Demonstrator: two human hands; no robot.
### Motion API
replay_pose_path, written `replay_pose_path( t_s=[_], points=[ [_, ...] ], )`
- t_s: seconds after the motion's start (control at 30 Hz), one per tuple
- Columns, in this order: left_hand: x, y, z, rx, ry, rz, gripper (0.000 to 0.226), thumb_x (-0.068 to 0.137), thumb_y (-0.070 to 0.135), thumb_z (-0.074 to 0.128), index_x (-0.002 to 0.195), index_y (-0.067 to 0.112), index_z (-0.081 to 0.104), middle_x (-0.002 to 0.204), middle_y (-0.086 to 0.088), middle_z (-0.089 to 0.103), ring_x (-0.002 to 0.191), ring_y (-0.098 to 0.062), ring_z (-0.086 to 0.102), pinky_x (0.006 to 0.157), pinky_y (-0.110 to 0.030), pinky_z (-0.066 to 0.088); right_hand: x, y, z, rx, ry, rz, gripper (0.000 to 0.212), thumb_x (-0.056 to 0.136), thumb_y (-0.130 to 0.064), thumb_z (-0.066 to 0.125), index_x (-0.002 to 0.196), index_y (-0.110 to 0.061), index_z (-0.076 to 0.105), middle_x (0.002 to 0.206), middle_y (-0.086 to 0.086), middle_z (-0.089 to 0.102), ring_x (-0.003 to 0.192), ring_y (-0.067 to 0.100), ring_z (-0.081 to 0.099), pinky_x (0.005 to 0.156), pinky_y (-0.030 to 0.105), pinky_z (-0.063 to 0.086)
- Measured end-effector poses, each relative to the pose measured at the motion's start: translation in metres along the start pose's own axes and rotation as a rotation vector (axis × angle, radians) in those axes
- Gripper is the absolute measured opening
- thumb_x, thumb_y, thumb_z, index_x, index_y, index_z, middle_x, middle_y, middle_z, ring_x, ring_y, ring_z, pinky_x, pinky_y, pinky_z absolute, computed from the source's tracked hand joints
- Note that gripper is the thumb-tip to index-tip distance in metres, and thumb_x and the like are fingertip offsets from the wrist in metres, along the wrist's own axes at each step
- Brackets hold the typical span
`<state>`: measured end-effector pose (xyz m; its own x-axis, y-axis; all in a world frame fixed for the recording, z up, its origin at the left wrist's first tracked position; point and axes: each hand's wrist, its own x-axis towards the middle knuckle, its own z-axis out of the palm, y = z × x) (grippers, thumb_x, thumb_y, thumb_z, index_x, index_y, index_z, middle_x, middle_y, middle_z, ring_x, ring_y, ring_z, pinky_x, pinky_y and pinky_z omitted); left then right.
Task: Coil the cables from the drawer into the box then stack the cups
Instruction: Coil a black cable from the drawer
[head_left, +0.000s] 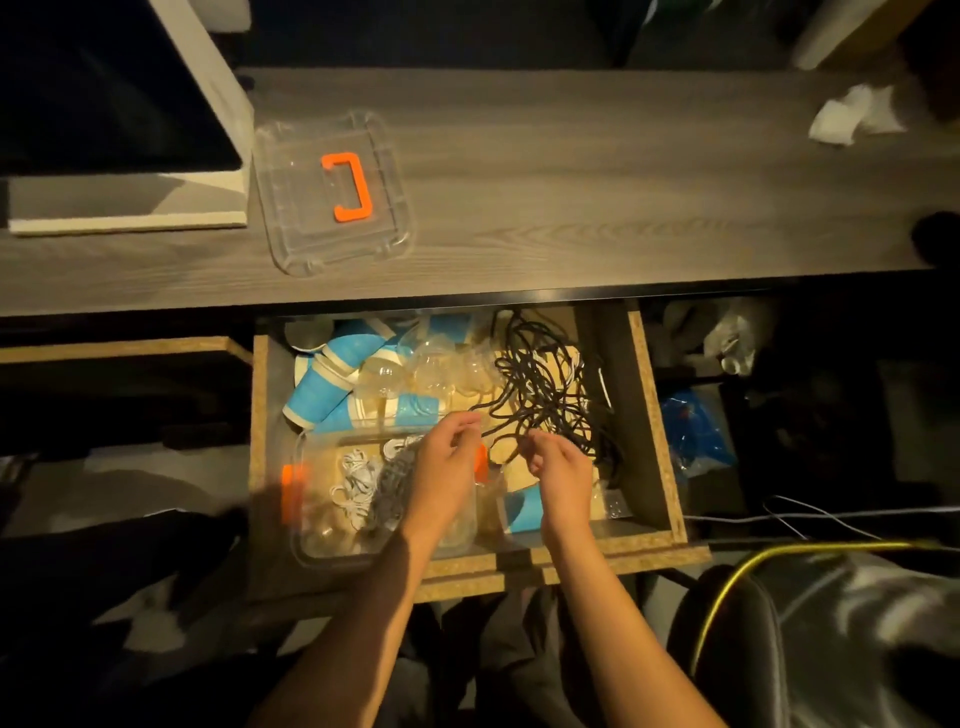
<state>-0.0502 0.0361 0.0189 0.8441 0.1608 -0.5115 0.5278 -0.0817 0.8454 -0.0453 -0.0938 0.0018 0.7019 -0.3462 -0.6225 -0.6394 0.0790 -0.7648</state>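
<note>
An open wooden drawer (647, 415) sits below the desk. A tangled black cable (545, 384) fills its right half. My left hand (447, 467) pinches one strand of it near the drawer's middle. My right hand (558, 473) pinches another strand just to the right. A clear box (317, 540) with orange clips lies at the drawer's front left, under my left wrist, and holds coiled white and grey cables (363, 483). Blue paper cups (317, 395) and clear plastic cups (431, 369) lie tumbled at the back left.
The clear lid (291, 208) with an orange handle lies on the desk (571, 182) above the drawer. A monitor stand (130, 218) sits to its left. Crumpled white paper (852, 117) lies at the far right. A chair with a yellow edge (779, 623) is at lower right.
</note>
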Motion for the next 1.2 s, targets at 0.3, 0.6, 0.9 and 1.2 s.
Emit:
replay_pose_path(
  t_s=[0.3, 0.6, 0.9, 1.2],
  points=[
    [0.048, -0.009, 0.082, 0.474, -0.102, -0.035, 0.051, 0.104, 0.035, 0.045, 0.151, 0.017, 0.036, 0.149, -0.005, 0.048, 0.138, -0.021, 0.043, 0.109, -0.031, 0.032, 0.093, 0.003, -0.033, -0.260, 0.049, -0.093, 0.035, 0.099, -0.023, 0.053, 0.133, -0.014, 0.059, 0.127, 0.002, 0.064, 0.120, 0.017, 0.057, 0.108, 0.042, 0.044],
    [0.053, 0.004, 0.089, 0.412, -0.083, 0.162, 0.022, 0.098, 0.018, 0.056, 0.086, 0.019, 0.074, 0.081, 0.010, 0.070, 0.079, -0.005, 0.062, 0.076, -0.023, 0.046, 0.104, 0.003, -0.051, -0.242, -0.141, -0.157, 0.034, 0.102, -0.038, 0.046, 0.115, -0.018, 0.070, 0.104, -0.008, 0.070, 0.099, 0.005, 0.061, 0.095, 0.033, 0.049],
    [-0.010, 0.122, 0.066, 0.040, -0.307, 0.350, 0.032, 0.092, 0.018, 0.046, 0.069, 0.007, 0.066, 0.049, 0.019, 0.052, 0.051, 0.006, 0.048, 0.056, -0.011, 0.034, 0.048, -0.071, -0.058, -0.014, -0.263, -0.369, 0.049, 0.104, -0.045, 0.029, 0.106, -0.022, 0.072, 0.100, -0.006, 0.072, 0.102, 0.006, 0.064, 0.089, 0.017, 0.047],
    [-0.016, 0.187, 0.038, -0.027, 0.081, 0.389, 0.033, 0.103, 0.027, 0.050, 0.073, 0.026, 0.062, 0.048, 0.013, 0.043, 0.046, -0.005, 0.042, 0.053, -0.028, 0.036, -0.017, -0.124, -0.071, 0.045, -0.187, -0.433, 0.036, 0.101, -0.025, 0.051, 0.070, -0.024, 0.069, 0.052, -0.011, 0.052, 0.053, 0.003, 0.047, 0.058, 0.026, 0.038]
  ],
)
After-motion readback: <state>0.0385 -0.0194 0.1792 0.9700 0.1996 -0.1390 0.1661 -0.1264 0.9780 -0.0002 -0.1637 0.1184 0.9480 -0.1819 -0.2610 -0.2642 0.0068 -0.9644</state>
